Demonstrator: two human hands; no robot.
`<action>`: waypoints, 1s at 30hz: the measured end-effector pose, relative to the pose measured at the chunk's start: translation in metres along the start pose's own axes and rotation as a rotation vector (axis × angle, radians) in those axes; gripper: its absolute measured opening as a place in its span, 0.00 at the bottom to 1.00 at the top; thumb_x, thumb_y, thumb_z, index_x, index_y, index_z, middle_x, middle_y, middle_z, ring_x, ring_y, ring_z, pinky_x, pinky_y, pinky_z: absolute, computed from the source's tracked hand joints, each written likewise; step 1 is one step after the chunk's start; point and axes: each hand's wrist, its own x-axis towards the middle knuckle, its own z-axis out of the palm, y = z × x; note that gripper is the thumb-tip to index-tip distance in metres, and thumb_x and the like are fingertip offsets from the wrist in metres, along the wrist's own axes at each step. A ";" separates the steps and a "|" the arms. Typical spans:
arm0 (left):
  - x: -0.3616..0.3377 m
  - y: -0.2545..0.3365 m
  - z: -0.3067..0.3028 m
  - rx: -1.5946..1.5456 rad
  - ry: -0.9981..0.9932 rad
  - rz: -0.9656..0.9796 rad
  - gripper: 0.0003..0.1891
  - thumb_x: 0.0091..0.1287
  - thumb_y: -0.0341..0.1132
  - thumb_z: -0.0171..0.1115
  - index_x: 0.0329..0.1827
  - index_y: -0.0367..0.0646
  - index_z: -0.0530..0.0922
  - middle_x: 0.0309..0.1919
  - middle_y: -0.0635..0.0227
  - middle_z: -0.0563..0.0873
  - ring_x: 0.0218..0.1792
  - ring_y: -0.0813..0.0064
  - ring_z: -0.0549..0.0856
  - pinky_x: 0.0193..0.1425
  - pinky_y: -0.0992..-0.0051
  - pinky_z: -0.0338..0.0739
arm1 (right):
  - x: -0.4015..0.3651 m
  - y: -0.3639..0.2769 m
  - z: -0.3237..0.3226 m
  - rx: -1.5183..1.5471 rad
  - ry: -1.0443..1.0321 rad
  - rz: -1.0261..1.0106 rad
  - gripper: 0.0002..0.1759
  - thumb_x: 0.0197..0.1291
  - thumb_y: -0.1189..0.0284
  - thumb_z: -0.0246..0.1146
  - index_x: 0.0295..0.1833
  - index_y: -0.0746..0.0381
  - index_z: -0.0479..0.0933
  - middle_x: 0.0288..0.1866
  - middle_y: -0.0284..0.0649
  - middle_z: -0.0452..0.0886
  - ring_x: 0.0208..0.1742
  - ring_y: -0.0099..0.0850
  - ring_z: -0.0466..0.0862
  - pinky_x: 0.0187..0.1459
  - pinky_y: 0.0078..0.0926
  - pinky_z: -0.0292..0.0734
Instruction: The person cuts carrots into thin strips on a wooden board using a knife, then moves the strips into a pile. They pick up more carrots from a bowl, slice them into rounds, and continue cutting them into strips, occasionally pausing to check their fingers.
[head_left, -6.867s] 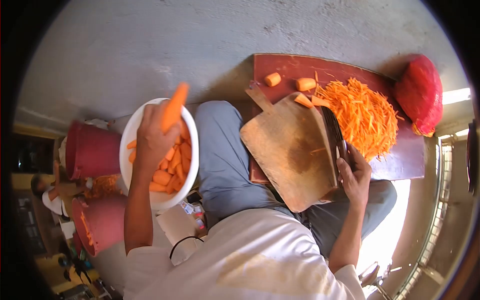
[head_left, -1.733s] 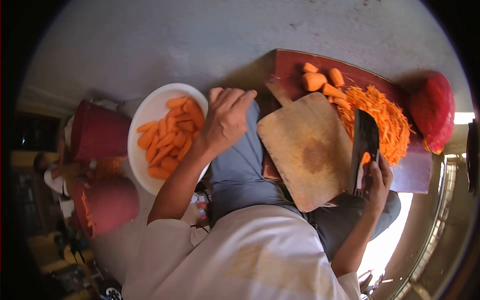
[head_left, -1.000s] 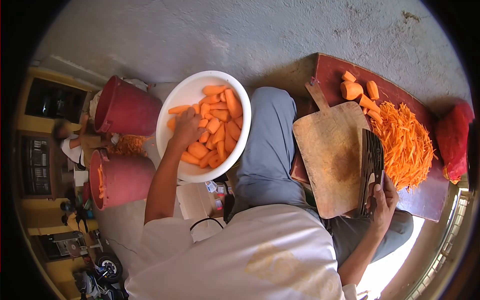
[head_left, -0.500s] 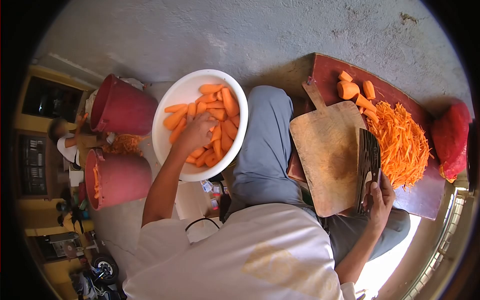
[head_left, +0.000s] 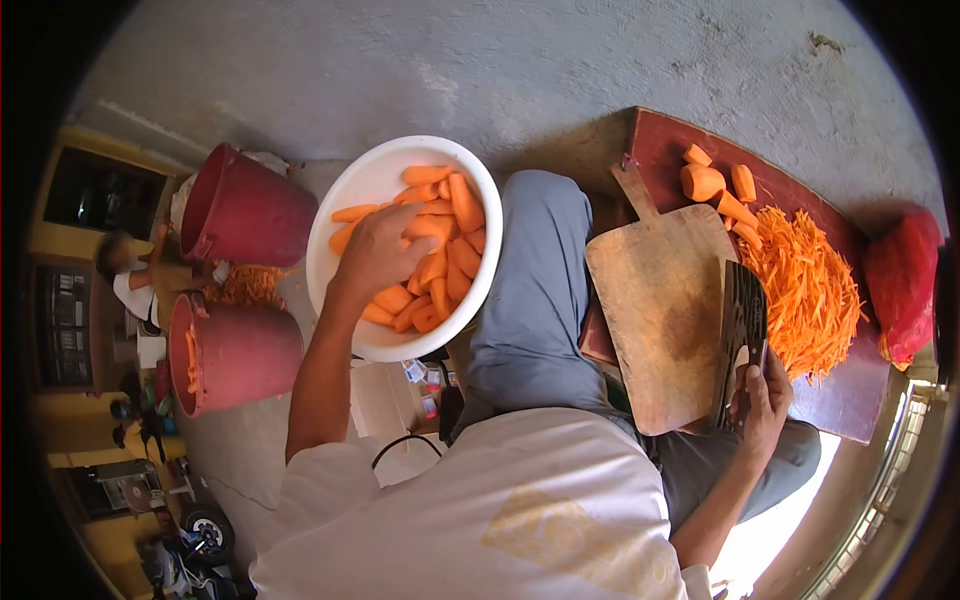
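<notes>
My left hand is over the peeled carrots in a white basin. Its thumb stands apart from the fingers, with carrots visible between and beneath them; the fingertips are partly hidden, and no carrot is clearly gripped. My right hand is wrapped round the handle of a broad dark cleaver. The blade stands along the right edge of a wooden chopping board. Beyond the blade lies a heap of shredded carrot. Several cut carrot pieces sit behind the heap.
The board rests on a red bench beside my bent leg. A red mesh sack is at the far right. Two red tubs stand left of the basin, near more shredded carrot. Another person sits beyond them.
My left hand has drawn back from among the carrots and spread its thumb. My right hand and the cleaver have stayed nearly still; the view has shifted slightly.
</notes>
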 end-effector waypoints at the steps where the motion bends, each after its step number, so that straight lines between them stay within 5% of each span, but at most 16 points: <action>1: 0.008 0.024 -0.006 -0.054 -0.009 0.081 0.19 0.66 0.34 0.79 0.58 0.38 0.90 0.43 0.52 0.92 0.43 0.51 0.90 0.54 0.55 0.86 | 0.001 0.000 -0.001 -0.001 -0.011 -0.001 0.29 0.81 0.59 0.70 0.72 0.71 0.79 0.33 0.30 0.78 0.22 0.17 0.74 0.20 0.17 0.64; 4: 0.024 0.105 0.002 -0.361 -0.090 0.219 0.13 0.67 0.35 0.80 0.51 0.41 0.92 0.41 0.58 0.91 0.39 0.57 0.89 0.50 0.58 0.86 | 0.002 0.004 -0.007 -0.023 -0.019 -0.012 0.28 0.81 0.59 0.69 0.71 0.71 0.80 0.34 0.30 0.78 0.21 0.16 0.74 0.19 0.17 0.64; 6: 0.030 0.140 0.031 -0.528 -0.221 0.427 0.13 0.70 0.31 0.78 0.55 0.40 0.91 0.44 0.59 0.93 0.46 0.58 0.92 0.53 0.61 0.86 | 0.003 0.006 -0.006 -0.017 -0.008 -0.022 0.27 0.82 0.59 0.69 0.70 0.70 0.81 0.34 0.30 0.78 0.21 0.16 0.74 0.19 0.17 0.64; 8: 0.038 0.171 0.082 -0.516 -0.182 0.645 0.11 0.72 0.37 0.76 0.52 0.43 0.91 0.41 0.61 0.90 0.42 0.58 0.90 0.52 0.58 0.85 | 0.002 0.006 -0.007 -0.006 -0.001 -0.021 0.26 0.82 0.59 0.69 0.70 0.69 0.81 0.34 0.29 0.78 0.21 0.16 0.74 0.19 0.17 0.64; 13: 0.048 0.221 0.180 -0.131 -0.004 0.781 0.17 0.74 0.48 0.74 0.51 0.44 0.89 0.42 0.59 0.86 0.47 0.54 0.89 0.56 0.54 0.83 | -0.001 0.005 -0.009 -0.044 0.014 -0.005 0.25 0.82 0.58 0.69 0.70 0.67 0.82 0.33 0.29 0.78 0.22 0.16 0.74 0.20 0.16 0.66; 20: 0.044 0.212 0.194 -0.441 -0.065 0.644 0.27 0.66 0.43 0.82 0.68 0.48 0.86 0.49 0.59 0.83 0.53 0.52 0.85 0.62 0.54 0.81 | -0.003 -0.002 0.001 -0.045 0.099 0.021 0.22 0.76 0.68 0.68 0.69 0.68 0.83 0.33 0.28 0.81 0.23 0.17 0.76 0.25 0.18 0.69; 24: 0.046 0.213 0.193 -0.480 -0.064 0.617 0.27 0.66 0.33 0.82 0.67 0.40 0.85 0.50 0.56 0.82 0.54 0.51 0.86 0.61 0.55 0.82 | 0.000 -0.006 -0.005 0.012 -0.012 0.055 0.29 0.73 0.71 0.71 0.75 0.71 0.79 0.36 0.27 0.82 0.24 0.15 0.76 0.27 0.18 0.70; 30: 0.044 0.227 0.190 -0.627 -0.236 0.512 0.27 0.70 0.32 0.79 0.71 0.38 0.82 0.57 0.52 0.83 0.58 0.47 0.86 0.65 0.52 0.82 | -0.001 -0.009 -0.005 -0.002 -0.002 0.073 0.30 0.73 0.70 0.71 0.76 0.70 0.79 0.36 0.26 0.82 0.24 0.15 0.76 0.27 0.17 0.70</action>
